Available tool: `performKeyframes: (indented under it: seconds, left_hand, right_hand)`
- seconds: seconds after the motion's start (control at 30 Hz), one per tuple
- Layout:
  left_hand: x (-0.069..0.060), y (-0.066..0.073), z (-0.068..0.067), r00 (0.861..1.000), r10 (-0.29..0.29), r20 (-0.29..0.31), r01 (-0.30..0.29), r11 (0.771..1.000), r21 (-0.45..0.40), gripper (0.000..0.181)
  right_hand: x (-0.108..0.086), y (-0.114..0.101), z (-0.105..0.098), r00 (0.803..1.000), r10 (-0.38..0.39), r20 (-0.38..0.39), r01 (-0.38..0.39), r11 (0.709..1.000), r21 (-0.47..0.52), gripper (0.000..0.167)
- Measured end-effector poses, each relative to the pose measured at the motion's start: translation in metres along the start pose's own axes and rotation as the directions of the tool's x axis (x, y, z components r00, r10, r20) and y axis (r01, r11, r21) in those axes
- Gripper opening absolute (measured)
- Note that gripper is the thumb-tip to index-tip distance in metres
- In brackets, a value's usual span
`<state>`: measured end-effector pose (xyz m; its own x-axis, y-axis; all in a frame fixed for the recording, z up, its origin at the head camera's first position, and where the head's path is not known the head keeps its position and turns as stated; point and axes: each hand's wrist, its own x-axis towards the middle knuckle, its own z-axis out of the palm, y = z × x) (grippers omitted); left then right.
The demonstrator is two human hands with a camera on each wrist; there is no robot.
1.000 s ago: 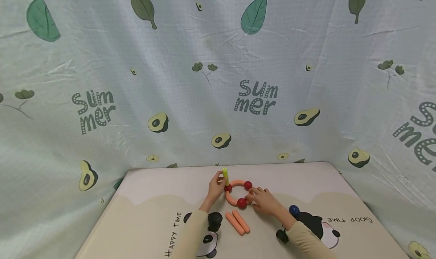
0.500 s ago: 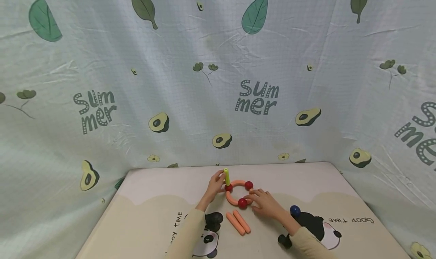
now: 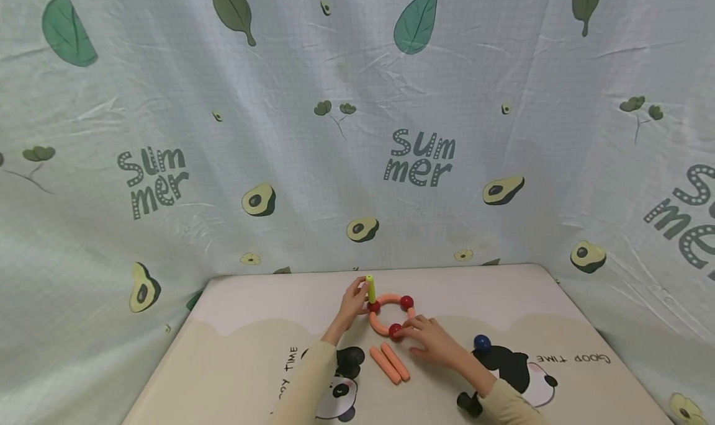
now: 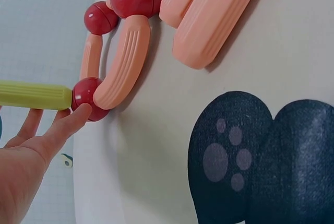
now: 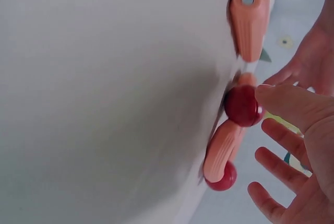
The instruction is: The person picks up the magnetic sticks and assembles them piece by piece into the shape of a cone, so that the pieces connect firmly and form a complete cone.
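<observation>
On the table lies a ring of curved orange magnetic rods [image 4: 128, 62] joined by red balls. A yellow-green magnetic rod [image 3: 371, 290] stands upright on the ring's left red ball [image 4: 86, 98]. My left hand [image 3: 352, 302] is beside that joint. One fingertip touches the left ball while other fingers reach behind the green rod, fairly straight. At the near red ball [image 5: 243, 105], my right hand [image 3: 432, 341] has its thumb tip against or just in front of the ball, the other fingers spread apart. The far red ball [image 3: 406, 302] is untouched.
Two straight orange rods [image 3: 389, 363] lie side by side in front of the ring. A blue ball [image 3: 482, 343] sits by my right forearm. The table [image 3: 240, 344] has printed pandas, and a patterned curtain [image 3: 301, 164] hangs behind it.
My right hand has shifted slightly toward me and left, from the ring's right-hand rod to the near red ball. The left hand opens slightly around the upright green rod, which stays in place.
</observation>
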<state>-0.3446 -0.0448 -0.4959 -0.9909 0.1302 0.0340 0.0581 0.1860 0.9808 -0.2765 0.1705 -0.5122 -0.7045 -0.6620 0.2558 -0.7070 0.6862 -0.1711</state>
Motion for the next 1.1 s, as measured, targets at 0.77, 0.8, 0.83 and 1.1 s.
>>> performKeyframes:
  seconds: [0.77, 0.8, 0.83, 1.1]
  left_hand:
    - [-0.005, 0.007, 0.0, 0.998, 0.036, 0.044, -0.036, 0.999, -0.019, 0.036]
    - [-0.002, 0.004, 0.0, 0.998, 0.036, 0.041, -0.036, 0.999, -0.016, 0.037]
    - [-0.001, 0.002, 0.0, 0.999, 0.038, 0.038, -0.038, 0.999, -0.01, 0.037]
    - [-0.001, 0.004, 0.0, 0.999, 0.044, 0.031, -0.044, 0.999, 0.0, 0.037]
  right_hand:
    - [-0.004, -0.021, 0.005, 0.957, -0.242, 0.162, 0.268, 0.949, -0.168, 0.04]
    - [-0.004, -0.021, 0.005, 0.955, -0.246, 0.164, 0.275, 0.944, -0.185, 0.04]
    - [-0.004, -0.02, 0.005, 0.954, -0.251, 0.163, 0.281, 0.939, -0.2, 0.039]
    - [-0.006, -0.02, 0.004, 0.955, -0.227, 0.193, 0.268, 0.938, -0.222, 0.032]
